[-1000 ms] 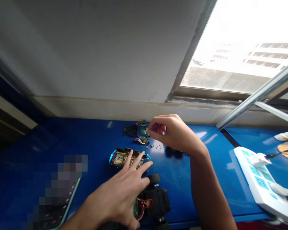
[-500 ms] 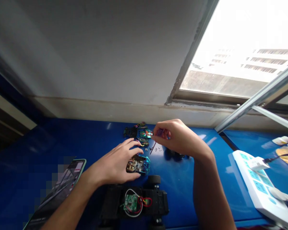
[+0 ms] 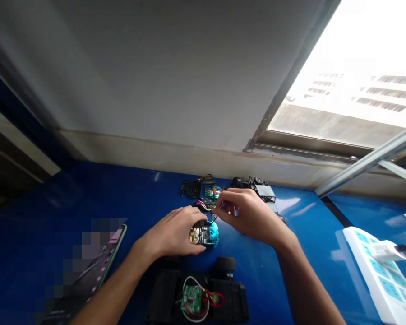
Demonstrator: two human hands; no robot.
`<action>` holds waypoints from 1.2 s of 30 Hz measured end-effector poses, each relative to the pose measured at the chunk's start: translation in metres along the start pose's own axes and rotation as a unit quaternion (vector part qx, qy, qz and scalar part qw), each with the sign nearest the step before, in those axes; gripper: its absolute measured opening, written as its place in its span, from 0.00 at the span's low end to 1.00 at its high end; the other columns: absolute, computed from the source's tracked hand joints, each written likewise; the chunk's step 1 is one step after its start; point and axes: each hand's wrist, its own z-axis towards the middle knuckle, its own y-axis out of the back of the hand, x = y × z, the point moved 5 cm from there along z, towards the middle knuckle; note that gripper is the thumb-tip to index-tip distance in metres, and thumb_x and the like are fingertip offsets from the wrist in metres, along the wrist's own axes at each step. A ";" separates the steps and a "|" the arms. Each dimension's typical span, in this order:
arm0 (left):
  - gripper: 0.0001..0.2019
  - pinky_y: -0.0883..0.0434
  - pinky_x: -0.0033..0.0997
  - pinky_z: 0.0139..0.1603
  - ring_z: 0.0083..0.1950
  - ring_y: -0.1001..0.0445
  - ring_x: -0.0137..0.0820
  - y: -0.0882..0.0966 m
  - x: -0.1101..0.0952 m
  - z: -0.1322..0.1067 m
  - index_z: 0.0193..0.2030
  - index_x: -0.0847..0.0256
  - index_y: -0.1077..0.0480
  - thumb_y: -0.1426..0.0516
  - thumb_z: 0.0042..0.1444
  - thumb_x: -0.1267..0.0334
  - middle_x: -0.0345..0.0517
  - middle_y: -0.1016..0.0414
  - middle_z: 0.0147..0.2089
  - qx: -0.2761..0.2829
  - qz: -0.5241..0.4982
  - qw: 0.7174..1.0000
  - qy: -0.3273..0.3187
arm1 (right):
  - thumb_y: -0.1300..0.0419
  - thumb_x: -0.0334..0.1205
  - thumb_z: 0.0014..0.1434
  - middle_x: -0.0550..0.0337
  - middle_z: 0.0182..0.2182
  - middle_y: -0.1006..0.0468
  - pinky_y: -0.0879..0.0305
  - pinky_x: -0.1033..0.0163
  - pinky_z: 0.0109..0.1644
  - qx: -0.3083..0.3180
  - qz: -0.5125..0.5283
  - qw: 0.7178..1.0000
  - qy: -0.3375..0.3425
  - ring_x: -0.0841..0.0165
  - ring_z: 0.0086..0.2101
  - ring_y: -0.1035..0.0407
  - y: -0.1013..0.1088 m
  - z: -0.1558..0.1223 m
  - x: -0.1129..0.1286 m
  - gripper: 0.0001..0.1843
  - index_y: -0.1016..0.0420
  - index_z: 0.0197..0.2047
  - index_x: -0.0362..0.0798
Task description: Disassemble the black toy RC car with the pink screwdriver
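My left hand is closed around the left end of a small toy car body, thumb on the near side and fingers on the far side. The car body lies with its inside facing up, brown-gold parts at the left and shiny blue at the right. My right hand grips a screwdriver by its purplish handle, which the fingers mostly cover. Its thin dark shaft slants down to the far edge of the car body; whether the tip touches a screw is too small to tell.
Nearer me sits a black car chassis with a green circuit board and wires. Colourful toy car parts and a white-and-black toy vehicle lie toward the wall. A phone is at left, a power strip at right.
My left hand has closed from a spread pose onto the toy car body. My right hand has brought the screwdriver down to it. The view has shifted slightly.
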 end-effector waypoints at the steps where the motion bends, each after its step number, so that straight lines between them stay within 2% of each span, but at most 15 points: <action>1: 0.27 0.27 0.42 0.61 0.56 0.22 0.45 -0.001 0.001 0.000 0.58 0.53 0.23 0.31 0.48 0.58 0.47 0.21 0.56 -0.005 -0.004 1.000 0.002 | 0.36 0.36 0.65 0.63 0.28 0.23 0.38 0.67 0.34 -0.008 0.011 1.000 -0.005 0.72 0.28 0.31 -0.003 -0.002 -0.004 0.06 0.21 0.34 0.48; 11: 0.25 0.27 0.41 0.62 0.58 0.24 0.44 -0.007 0.000 0.008 0.58 0.53 0.24 0.32 0.51 0.60 0.45 0.21 0.57 -0.026 -0.032 0.999 -0.015 | 0.37 0.39 0.66 0.61 0.30 0.22 0.34 0.65 0.34 -0.050 0.070 0.996 -0.038 0.70 0.28 0.30 -0.025 -0.023 -0.024 0.07 0.23 0.35 0.49; 18: 0.24 0.27 0.40 0.60 0.57 0.24 0.43 -0.010 -0.002 0.008 0.57 0.54 0.24 0.32 0.51 0.60 0.44 0.22 0.56 -0.021 -0.057 0.998 -0.030 | 0.37 0.39 0.66 0.60 0.31 0.21 0.33 0.64 0.34 -0.090 0.072 0.992 -0.042 0.69 0.29 0.29 -0.026 -0.030 -0.026 0.06 0.24 0.35 0.50; 26: 0.24 0.27 0.40 0.60 0.57 0.25 0.43 -0.015 -0.003 0.004 0.58 0.53 0.26 0.34 0.52 0.61 0.45 0.22 0.56 -0.021 -0.060 0.997 -0.039 | 0.36 0.38 0.65 0.64 0.26 0.27 0.36 0.68 0.30 -0.134 0.078 0.987 -0.034 0.73 0.25 0.34 -0.029 -0.037 -0.026 0.08 0.25 0.33 0.49; 31: 0.21 0.26 0.41 0.58 0.54 0.24 0.43 -0.017 -0.006 0.001 0.54 0.53 0.26 0.35 0.52 0.62 0.45 0.22 0.52 -0.025 -0.046 0.998 -0.034 | 0.33 0.39 0.64 0.65 0.27 0.26 0.33 0.68 0.31 -0.137 0.097 0.985 -0.030 0.74 0.26 0.32 -0.037 -0.037 -0.025 0.05 0.21 0.36 0.49; 36: 0.21 0.26 0.41 0.57 0.53 0.23 0.43 -0.018 -0.006 -0.002 0.53 0.53 0.26 0.34 0.51 0.61 0.44 0.22 0.51 -0.033 -0.040 0.999 -0.016 | 0.33 0.40 0.65 0.62 0.32 0.21 0.28 0.67 0.36 -0.148 0.110 0.983 -0.007 0.72 0.30 0.25 -0.048 -0.038 -0.024 0.03 0.20 0.41 0.50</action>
